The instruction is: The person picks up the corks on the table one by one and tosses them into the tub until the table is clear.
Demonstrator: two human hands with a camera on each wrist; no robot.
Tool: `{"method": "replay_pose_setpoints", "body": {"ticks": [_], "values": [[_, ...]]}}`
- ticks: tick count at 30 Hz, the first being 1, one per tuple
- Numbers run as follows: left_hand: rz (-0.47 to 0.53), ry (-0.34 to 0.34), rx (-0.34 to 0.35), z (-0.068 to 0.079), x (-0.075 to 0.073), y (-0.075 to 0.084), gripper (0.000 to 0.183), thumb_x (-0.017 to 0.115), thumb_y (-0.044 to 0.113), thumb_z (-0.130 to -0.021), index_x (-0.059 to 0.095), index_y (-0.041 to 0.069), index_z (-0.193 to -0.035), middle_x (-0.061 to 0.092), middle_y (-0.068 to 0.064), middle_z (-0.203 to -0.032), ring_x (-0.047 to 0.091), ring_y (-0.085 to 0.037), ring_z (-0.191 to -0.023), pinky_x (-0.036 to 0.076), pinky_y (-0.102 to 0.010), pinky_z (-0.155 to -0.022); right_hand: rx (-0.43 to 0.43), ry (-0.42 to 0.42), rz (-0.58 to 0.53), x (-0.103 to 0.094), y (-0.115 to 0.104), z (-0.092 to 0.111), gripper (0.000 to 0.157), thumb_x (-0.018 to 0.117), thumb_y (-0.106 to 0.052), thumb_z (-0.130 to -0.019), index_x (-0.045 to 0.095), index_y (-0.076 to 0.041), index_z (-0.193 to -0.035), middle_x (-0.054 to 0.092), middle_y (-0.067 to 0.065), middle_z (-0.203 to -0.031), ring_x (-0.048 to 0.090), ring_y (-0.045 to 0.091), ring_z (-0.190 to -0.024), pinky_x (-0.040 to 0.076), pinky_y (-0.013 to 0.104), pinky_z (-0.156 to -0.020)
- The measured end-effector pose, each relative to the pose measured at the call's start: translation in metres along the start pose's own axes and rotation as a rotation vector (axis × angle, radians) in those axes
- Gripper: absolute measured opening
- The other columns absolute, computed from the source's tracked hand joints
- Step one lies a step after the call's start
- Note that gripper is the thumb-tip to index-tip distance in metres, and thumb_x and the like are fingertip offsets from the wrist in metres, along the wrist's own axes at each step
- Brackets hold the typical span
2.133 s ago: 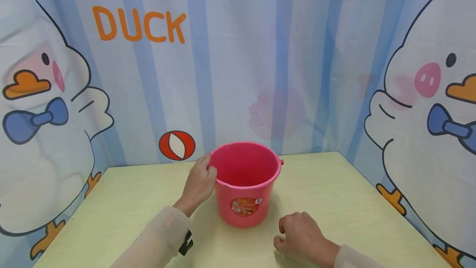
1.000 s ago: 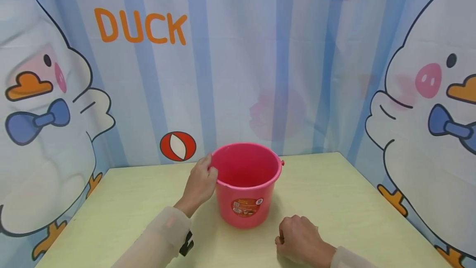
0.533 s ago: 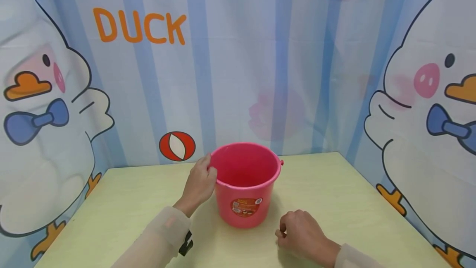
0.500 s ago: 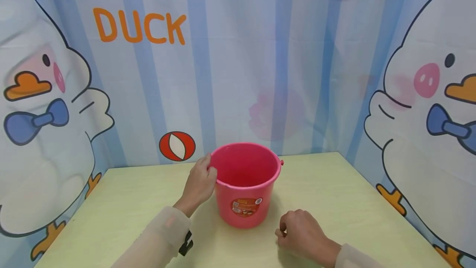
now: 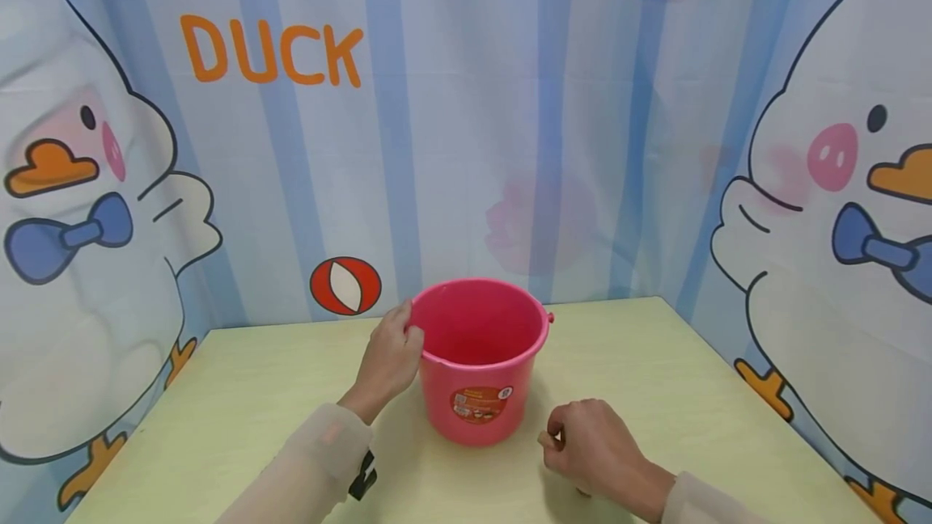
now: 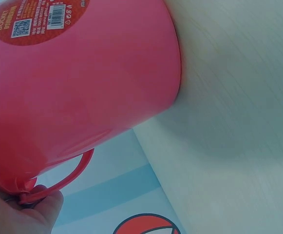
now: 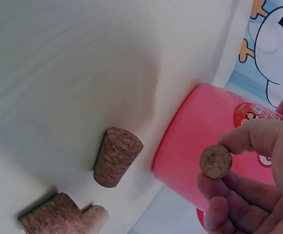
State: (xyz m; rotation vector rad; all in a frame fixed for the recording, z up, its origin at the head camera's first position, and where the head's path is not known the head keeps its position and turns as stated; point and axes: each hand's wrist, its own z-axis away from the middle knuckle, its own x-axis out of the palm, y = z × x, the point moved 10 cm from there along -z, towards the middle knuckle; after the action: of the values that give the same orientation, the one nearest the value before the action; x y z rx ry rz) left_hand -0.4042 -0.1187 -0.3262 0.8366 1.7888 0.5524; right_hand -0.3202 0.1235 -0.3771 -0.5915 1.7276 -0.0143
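Observation:
A pink bucket (image 5: 473, 395) stands upright on the table, with a round label on its front. My left hand (image 5: 389, 358) grips the bucket's rim at the left, and the left wrist view shows its fingers around the end of the curved handle (image 6: 80, 170). Between thumb and fingertips, my right hand (image 5: 597, 451) pinches a cork stopper (image 7: 216, 161), seen end-on, in front of the bucket's lower right side. Below that hand, a tapered cork (image 7: 116, 157), a larger cork (image 7: 56, 214) and a smaller, paler cork (image 7: 95, 219) are on the table, mostly hidden in the head view.
The pale wooden table (image 5: 284, 411) meets a printed curtain (image 5: 466, 144) at the back and on both sides. Large ducks and the word DUCK are printed on it. A black strap (image 5: 362, 475) hangs below the left sleeve.
My right hand has risen slightly away from me over the last second, and the cork now shows at its fingertips. The left hand and bucket hold the same place.

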Motion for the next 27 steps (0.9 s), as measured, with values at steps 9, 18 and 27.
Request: {"method": "replay_pose_setpoints", "body": {"ticks": [9, 18, 27], "values": [[0.007, -0.003, -0.005, 0.0, 0.001, -0.002, 0.06, 0.044, 0.019, -0.103, 0.032, 0.0, -0.159, 0.04, -0.018, -0.159, 0.043, -0.04, -0.141, 0.05, -0.055, -0.104, 0.015, 0.045, -0.011, -0.011, -0.003, -0.002, 0.018, 0.082, -0.018, -0.08, 0.069, -0.021, -0.067, 0.05, -0.016, -0.054, 0.047, 0.006, -0.057, 0.043, 0.023, -0.056], [-0.004, 0.0, -0.003, 0.0, 0.0, -0.001, 0.06, 0.044, 0.019, -0.103, 0.032, -0.001, -0.158, 0.04, -0.018, -0.159, 0.043, -0.04, -0.141, 0.05, -0.055, -0.104, 0.037, 0.107, 0.004, -0.021, -0.005, -0.003, 0.018, 0.082, -0.017, -0.079, 0.07, -0.023, -0.067, 0.053, -0.018, -0.059, 0.047, 0.007, -0.065, 0.045, 0.029, -0.066], [-0.005, -0.005, -0.012, 0.0, 0.001, -0.002, 0.06, 0.044, 0.019, -0.103, 0.032, 0.0, -0.159, 0.04, -0.018, -0.159, 0.044, -0.04, -0.14, 0.05, -0.056, -0.103, 0.025, 0.158, -0.011, -0.033, -0.01, -0.003, 0.016, 0.082, -0.016, -0.077, 0.071, -0.024, -0.069, 0.058, -0.019, -0.063, 0.049, 0.005, -0.066, 0.047, 0.028, -0.067]]}}
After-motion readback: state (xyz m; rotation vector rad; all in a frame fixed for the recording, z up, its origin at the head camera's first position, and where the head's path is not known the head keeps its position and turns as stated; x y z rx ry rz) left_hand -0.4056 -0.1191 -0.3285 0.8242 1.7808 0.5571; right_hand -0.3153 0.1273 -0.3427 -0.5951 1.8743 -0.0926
